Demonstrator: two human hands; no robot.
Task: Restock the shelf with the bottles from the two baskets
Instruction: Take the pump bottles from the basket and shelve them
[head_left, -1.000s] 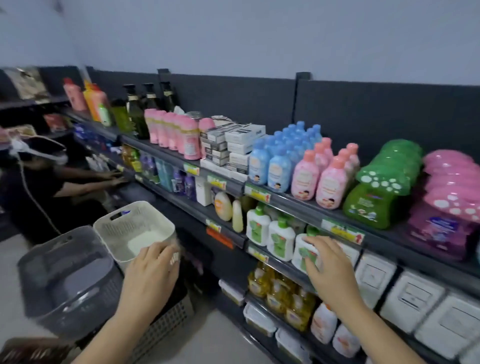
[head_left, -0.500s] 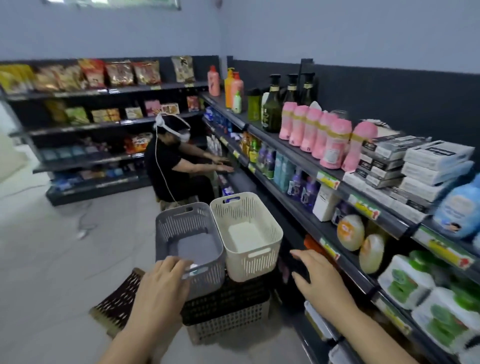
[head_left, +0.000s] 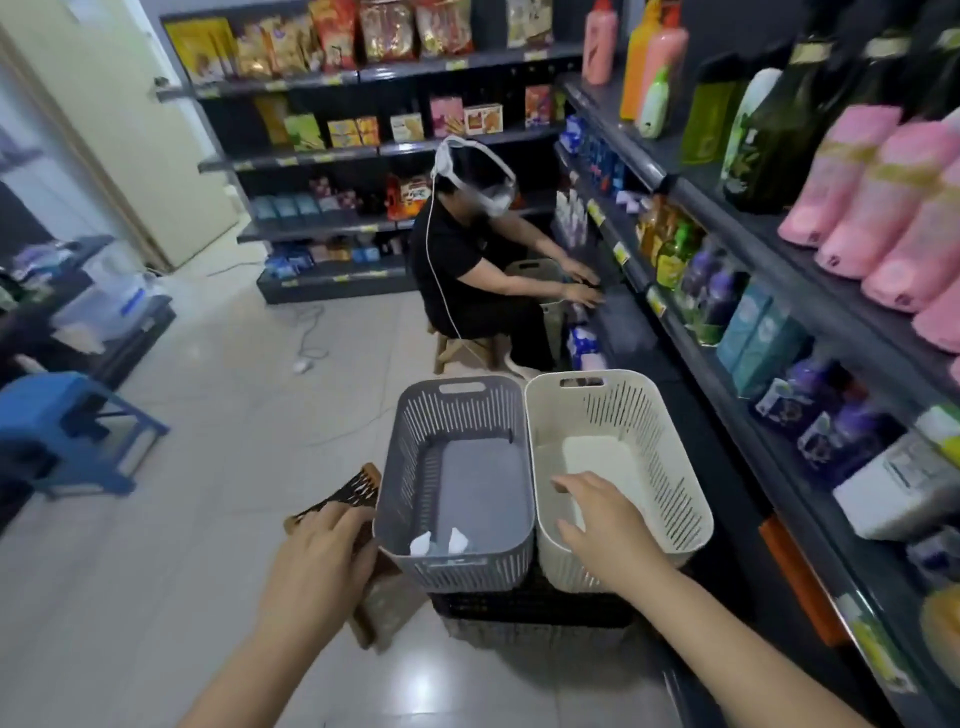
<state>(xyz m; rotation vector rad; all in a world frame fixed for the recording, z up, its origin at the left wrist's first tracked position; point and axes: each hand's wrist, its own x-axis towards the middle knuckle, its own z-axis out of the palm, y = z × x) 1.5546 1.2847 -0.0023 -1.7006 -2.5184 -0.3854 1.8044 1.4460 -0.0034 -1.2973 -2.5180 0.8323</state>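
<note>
Two slotted baskets stand side by side on stacked crates: a grey basket (head_left: 457, 415) on the left and a cream basket (head_left: 670, 431) on the right. No bottles show inside either one. My left hand (head_left: 317, 566) hovers with relaxed fingers just left of the grey basket's near corner, holding nothing. My right hand (head_left: 597, 525) reaches over the cream basket's near rim, fingers spread and empty. The dark shelf (head_left: 779, 332) on the right carries pink bottles (head_left: 878, 192), green bottles and purple bottles (head_left: 711, 291).
Another person (head_left: 467, 260) sits on a low stool by the shelf beyond the baskets, hands on a low shelf. A blue stool (head_left: 62, 431) stands at the left. Black crates (head_left: 530, 608) support the baskets. A brown woven tray (head_left: 343, 493) lies beside them. Snack shelves line the back wall.
My view has swung left and down from the shelf to the baskets. My right hand left the shelf bottles and came over the cream basket. My left hand dropped beside the grey basket.
</note>
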